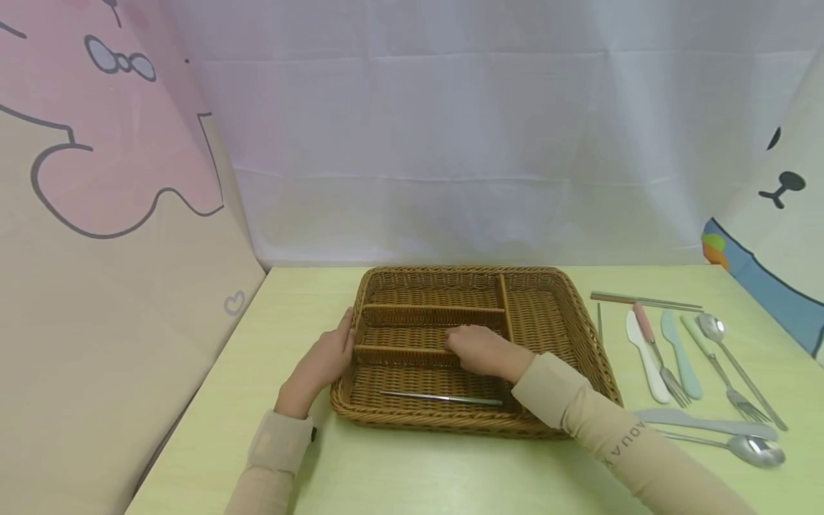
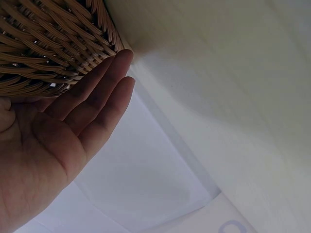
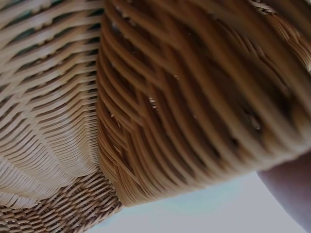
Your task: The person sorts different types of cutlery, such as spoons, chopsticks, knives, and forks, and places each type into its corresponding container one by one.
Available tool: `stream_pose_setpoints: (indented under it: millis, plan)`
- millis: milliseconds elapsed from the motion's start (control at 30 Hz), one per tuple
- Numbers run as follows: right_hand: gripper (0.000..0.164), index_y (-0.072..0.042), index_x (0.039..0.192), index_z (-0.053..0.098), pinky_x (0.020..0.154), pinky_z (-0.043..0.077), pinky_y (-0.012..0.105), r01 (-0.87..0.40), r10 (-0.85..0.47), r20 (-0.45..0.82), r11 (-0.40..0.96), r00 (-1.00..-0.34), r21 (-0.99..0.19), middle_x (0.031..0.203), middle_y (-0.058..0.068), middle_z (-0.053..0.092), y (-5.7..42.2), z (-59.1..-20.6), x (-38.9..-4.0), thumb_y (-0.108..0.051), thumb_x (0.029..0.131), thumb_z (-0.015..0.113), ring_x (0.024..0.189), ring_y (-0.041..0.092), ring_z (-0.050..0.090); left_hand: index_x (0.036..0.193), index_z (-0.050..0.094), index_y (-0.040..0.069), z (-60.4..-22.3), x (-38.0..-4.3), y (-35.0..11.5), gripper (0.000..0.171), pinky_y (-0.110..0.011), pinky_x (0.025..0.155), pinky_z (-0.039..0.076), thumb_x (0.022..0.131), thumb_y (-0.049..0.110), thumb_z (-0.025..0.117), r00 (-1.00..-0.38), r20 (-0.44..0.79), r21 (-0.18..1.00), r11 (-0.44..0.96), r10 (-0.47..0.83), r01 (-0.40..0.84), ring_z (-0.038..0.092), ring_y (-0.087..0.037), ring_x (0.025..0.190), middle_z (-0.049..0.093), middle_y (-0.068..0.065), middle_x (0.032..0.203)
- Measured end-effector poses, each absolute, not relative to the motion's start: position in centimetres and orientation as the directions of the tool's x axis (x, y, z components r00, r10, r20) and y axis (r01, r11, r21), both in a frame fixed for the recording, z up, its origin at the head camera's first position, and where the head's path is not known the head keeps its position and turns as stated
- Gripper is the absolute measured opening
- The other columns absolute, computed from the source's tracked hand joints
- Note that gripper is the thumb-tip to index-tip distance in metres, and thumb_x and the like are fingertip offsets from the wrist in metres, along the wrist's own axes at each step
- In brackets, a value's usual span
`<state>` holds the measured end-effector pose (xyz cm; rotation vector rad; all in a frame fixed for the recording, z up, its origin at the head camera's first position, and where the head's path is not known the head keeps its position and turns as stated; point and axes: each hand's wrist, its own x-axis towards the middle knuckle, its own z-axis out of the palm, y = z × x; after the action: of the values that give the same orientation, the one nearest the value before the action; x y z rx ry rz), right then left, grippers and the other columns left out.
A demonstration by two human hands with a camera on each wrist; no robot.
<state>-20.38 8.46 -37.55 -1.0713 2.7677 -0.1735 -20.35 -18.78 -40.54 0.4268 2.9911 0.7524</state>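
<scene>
A brown wicker cutlery basket (image 1: 418,422) with several compartments stands on the table. My left hand (image 1: 327,361) rests against its left side; in the left wrist view the fingers (image 2: 99,104) lie extended along the woven wall. My right hand (image 1: 479,350) is bent down over the front divider (image 1: 399,351), near the middle compartment's right end. Its fingertips are hidden in the head view, and I cannot tell whether it holds anything. A metal chopstick (image 1: 444,398) lies in the front compartment. The basket's woven wall (image 3: 170,111) fills most of the right wrist view.
Right of the basket lie chopsticks (image 1: 646,301), a white knife (image 1: 646,354), a pink-handled fork (image 1: 656,347), a mint knife (image 1: 681,354), a green-handled fork (image 1: 714,361), a spoon (image 1: 712,327), a grey knife (image 1: 708,421) and another spoon (image 1: 753,450). Cloth curtains (image 1: 425,143) surround the table.
</scene>
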Motion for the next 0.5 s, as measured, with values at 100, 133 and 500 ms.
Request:
stream_pose_setpoints:
  millis: [100, 133, 500]
  plan:
    - [0.024, -0.001, 0.103, 0.066, 0.095, 0.045, 0.042, -0.638, -0.669, -0.143, 0.74, -0.729, -0.213, 0.115, 0.016, 0.061, 8.54, -37.56, -20.52, 0.009, 0.084, 0.055, 0.104, 0.029, 0.057, 0.144, 0.008, -0.002, -40.51, -20.33, -18.8, 0.051, -0.03, 0.044, 0.038, 0.101, 0.016, 0.027, -0.962, 0.04, 0.468, 0.845, 0.272, 0.258, 0.031, -0.01, 0.038, 0.04, 0.0, 0.051]
    - [0.025, -0.001, 0.104, 0.065, 0.094, 0.045, 0.042, -0.631, -0.667, -0.154, 0.742, -0.729, -0.226, 0.114, 0.016, 0.062, 8.57, -37.59, -20.58, 0.009, 0.084, 0.054, 0.104, 0.029, 0.056, 0.144, 0.008, -0.002, -40.52, -20.33, -18.81, 0.051, -0.03, 0.044, 0.038, 0.101, 0.016, 0.027, -0.961, 0.041, 0.467, 0.845, 0.273, 0.26, 0.03, -0.01, 0.038, 0.04, 0.0, 0.051]
    - [0.031, 0.0, 0.112, 0.061, 0.089, 0.049, 0.041, -0.606, -0.664, -0.208, 0.744, -0.719, -0.282, 0.113, 0.017, 0.061, 8.87, -37.53, -20.94, 0.01, 0.086, 0.049, 0.106, 0.03, 0.055, 0.145, 0.007, 0.0, -40.66, -20.4, -18.86, 0.051, -0.031, 0.047, 0.04, 0.101, 0.017, 0.026, -0.964, 0.023, 0.472, 0.847, 0.266, 0.245, 0.03, -0.01, 0.038, 0.04, 0.0, 0.05]
